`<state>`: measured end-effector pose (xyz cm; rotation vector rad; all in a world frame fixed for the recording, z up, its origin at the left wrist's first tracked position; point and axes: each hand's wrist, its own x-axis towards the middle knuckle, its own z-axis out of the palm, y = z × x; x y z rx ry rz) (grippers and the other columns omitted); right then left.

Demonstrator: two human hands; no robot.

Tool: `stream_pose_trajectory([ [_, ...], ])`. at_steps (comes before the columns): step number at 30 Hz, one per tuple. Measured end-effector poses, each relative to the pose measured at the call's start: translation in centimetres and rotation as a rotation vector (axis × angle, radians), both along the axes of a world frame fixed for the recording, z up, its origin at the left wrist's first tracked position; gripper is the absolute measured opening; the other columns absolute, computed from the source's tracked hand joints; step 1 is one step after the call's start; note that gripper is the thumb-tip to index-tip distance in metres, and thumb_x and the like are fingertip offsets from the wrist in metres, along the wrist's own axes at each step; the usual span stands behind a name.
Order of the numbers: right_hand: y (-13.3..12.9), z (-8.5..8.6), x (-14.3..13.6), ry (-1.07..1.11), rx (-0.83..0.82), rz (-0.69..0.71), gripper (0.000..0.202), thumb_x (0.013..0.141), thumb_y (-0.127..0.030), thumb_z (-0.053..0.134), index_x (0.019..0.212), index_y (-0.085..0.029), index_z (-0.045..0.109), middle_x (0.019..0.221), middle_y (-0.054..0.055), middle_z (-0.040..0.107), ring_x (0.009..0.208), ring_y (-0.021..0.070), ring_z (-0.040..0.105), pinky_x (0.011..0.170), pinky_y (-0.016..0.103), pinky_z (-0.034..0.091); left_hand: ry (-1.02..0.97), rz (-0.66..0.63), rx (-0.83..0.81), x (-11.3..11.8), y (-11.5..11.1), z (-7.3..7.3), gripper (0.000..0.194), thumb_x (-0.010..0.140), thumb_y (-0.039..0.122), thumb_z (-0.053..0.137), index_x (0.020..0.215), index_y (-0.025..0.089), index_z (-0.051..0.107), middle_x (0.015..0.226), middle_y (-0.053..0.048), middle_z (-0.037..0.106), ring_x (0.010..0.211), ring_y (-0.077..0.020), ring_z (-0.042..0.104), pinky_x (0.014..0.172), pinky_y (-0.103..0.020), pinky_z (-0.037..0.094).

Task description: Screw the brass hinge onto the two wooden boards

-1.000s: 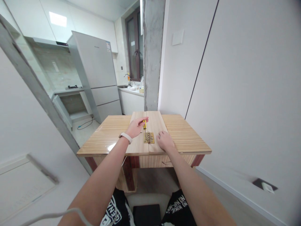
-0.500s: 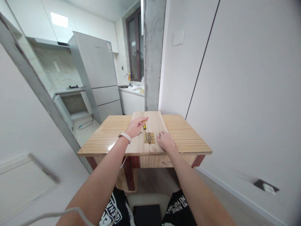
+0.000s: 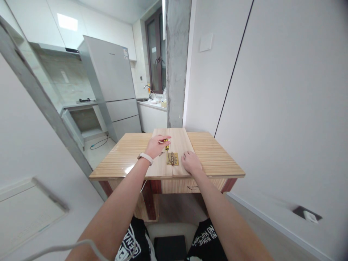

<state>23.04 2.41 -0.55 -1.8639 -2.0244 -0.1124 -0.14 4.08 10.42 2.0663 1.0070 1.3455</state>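
My left hand [image 3: 158, 145] is closed round the top of a yellow and black screwdriver [image 3: 166, 144], held nearly upright. Its shaft points down at the left leaf of a brass hinge [image 3: 172, 158]; whether the tip sits in a screw is too small to tell. The hinge lies across the seam between two pale wooden boards [image 3: 179, 139]. Flat on the right board, just beside the hinge, rests my right hand [image 3: 191, 161] with its fingers slightly bent and nothing in it. Small dark screws [image 3: 161, 154] lie on the left board near my left hand.
The boards lie on a striped wooden table [image 3: 220, 156] with a drawer [image 3: 193, 185] in front. A white cable [image 3: 89, 243] runs beside my left forearm. Behind stand a grey pillar [image 3: 178, 65] and a fridge [image 3: 114, 76]; a white wall is at right.
The fingers of my left hand have shifted slightly on the screwdriver handle, with the thumb lower and the grip more spread. My right hand stays where it was.
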Motion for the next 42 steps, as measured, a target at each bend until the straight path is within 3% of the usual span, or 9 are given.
stream_pose_trajectory([
  [5,0.1,-0.1,0.1,-0.003,-0.002,-0.008,0.035,0.103,-0.040,0.040,0.109,-0.018,0.066,0.119,0.014,0.064,0.117,0.0247,0.052,0.101,0.034,0.033,0.029,-0.085,-0.029,-0.2,-0.1,0.3,0.037,0.094,0.030,0.061,0.129,0.018,0.070,0.125,-0.010,0.072,0.114,-0.0225,0.068,0.104,-0.038,0.053],
  [9,0.0,0.0,0.1,-0.003,-0.006,-0.005,0.035,0.103,-0.040,0.041,0.111,-0.018,0.066,0.121,0.015,0.064,0.118,0.0254,0.052,0.102,0.035,0.033,0.039,-0.141,-0.048,-0.2,-0.4,0.6,0.038,0.097,0.028,0.057,0.131,0.016,0.067,0.126,-0.012,0.072,0.119,-0.0240,0.066,0.110,-0.042,0.049],
  [14,0.0,0.1,0.0,0.003,-0.006,-0.009,0.034,0.102,-0.039,0.041,0.111,-0.018,0.067,0.120,0.015,0.064,0.118,0.0253,0.052,0.102,0.035,0.033,-0.070,-0.164,-0.086,0.1,-0.3,0.2,0.036,0.094,0.029,0.062,0.126,0.015,0.070,0.114,-0.011,0.075,0.107,-0.0217,0.070,0.102,-0.040,0.053],
  [22,0.0,0.3,-0.1,-0.001,-0.030,-0.015,0.034,0.103,-0.039,0.041,0.112,-0.018,0.066,0.122,0.015,0.063,0.119,0.0247,0.051,0.103,0.034,0.032,-0.007,0.002,0.000,0.0,0.1,-0.2,0.034,0.086,0.036,0.072,0.117,0.022,0.077,0.097,-0.006,0.070,0.081,-0.0153,0.067,0.080,-0.030,0.058],
  [27,-0.2,0.4,-0.1,-0.006,-0.025,-0.017,0.034,0.103,-0.039,0.040,0.111,-0.018,0.067,0.122,0.014,0.064,0.119,0.0244,0.051,0.104,0.034,0.032,-0.012,-0.101,-0.006,0.0,0.2,-0.3,0.039,0.094,0.027,0.060,0.132,0.020,0.068,0.127,-0.010,0.069,0.113,-0.0205,0.067,0.102,-0.037,0.054],
  [30,-0.2,0.5,-0.1,-0.007,-0.043,-0.017,0.035,0.103,-0.038,0.040,0.112,-0.018,0.067,0.122,0.015,0.064,0.120,0.0246,0.051,0.104,0.034,0.032,-0.050,-0.154,-0.047,0.2,0.1,-0.3,0.039,0.095,0.022,0.056,0.133,0.017,0.066,0.128,-0.012,0.070,0.120,-0.0218,0.065,0.109,-0.041,0.050],
  [33,-0.3,0.6,-0.2,-0.015,-0.038,-0.021,0.035,0.103,-0.039,0.040,0.111,-0.018,0.067,0.122,0.015,0.064,0.119,0.0247,0.052,0.102,0.034,0.033,-0.086,-0.159,-0.080,0.5,-0.1,-0.4,0.036,0.094,0.021,0.057,0.129,0.016,0.068,0.117,-0.012,0.074,0.112,-0.0211,0.069,0.103,-0.040,0.053],
  [39,-0.3,0.6,-0.3,-0.027,-0.016,-0.019,0.035,0.103,-0.039,0.040,0.110,-0.018,0.067,0.119,0.015,0.064,0.117,0.0251,0.052,0.101,0.035,0.034,-0.033,-0.027,0.018,0.8,-0.5,-0.3,0.029,0.088,0.030,0.069,0.115,0.022,0.077,0.105,-0.007,0.071,0.086,-0.0155,0.068,0.082,-0.030,0.060],
  [42,-0.3,0.6,-0.3,-0.026,-0.010,-0.011,0.035,0.103,-0.039,0.040,0.109,-0.017,0.066,0.118,0.015,0.064,0.116,0.0251,0.052,0.101,0.035,0.033,-0.009,-0.006,0.026,0.9,-0.7,-0.2,0.032,0.087,0.032,0.071,0.117,0.022,0.076,0.103,-0.007,0.069,0.084,-0.0150,0.067,0.081,-0.030,0.060],
])
